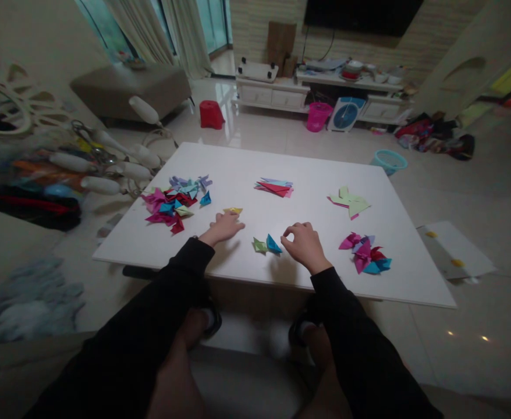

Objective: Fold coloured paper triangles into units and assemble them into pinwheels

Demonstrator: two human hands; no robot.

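Observation:
My left hand (227,227) is over the table with its fingers stretched out and the thumb apart. Its fingertips reach a yellow folded paper piece (233,210), partly hidden behind them; no grip on it shows. My right hand (304,244) is curled, thumb and forefinger brought together in a ring, with nothing visible between them. Just left of those fingertips stands a blue folded paper piece (273,244), apart from the hand. Beside it is a light green folded paper piece (259,245).
On the white table (308,169) lie a large heap of coloured folded papers (168,203), a stack of folded strips (275,187), pale green folded pieces (349,202) and a smaller pile (364,254). A turquoise basket (390,161) stands beyond the far right corner.

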